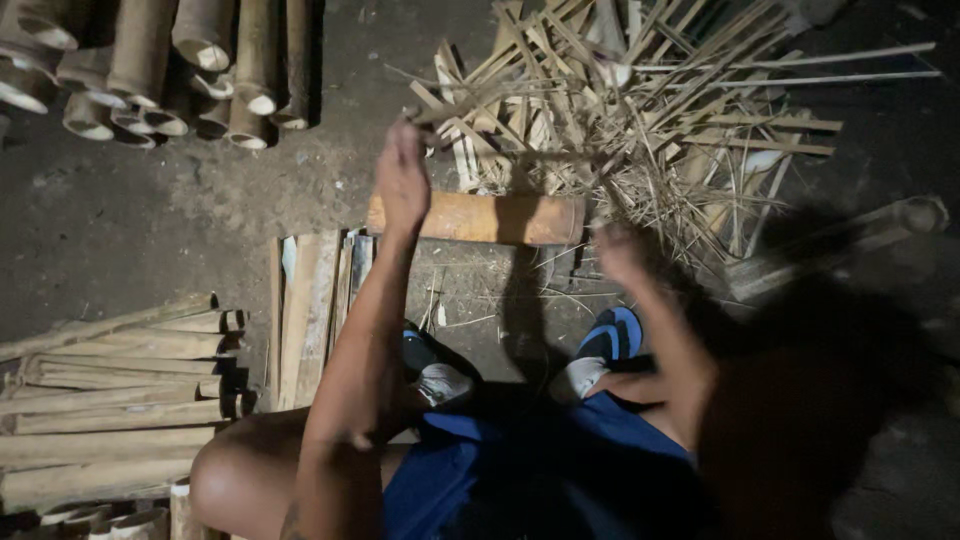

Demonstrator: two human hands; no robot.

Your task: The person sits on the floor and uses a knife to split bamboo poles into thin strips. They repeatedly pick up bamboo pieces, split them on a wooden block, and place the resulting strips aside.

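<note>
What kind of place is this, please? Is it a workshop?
Probably an informal bamboo-working spot on a bare dirt floor. Cut bamboo tubes are stacked at top left, split slats lie at left, and a heap of thin strips lies ahead of the left hand.

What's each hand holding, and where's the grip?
Left hand is raised with a thin bamboo strip at its fingertips, grip near the strip's end. Right hand is motion-blurred; cannot tell whether it holds anything.
</note>
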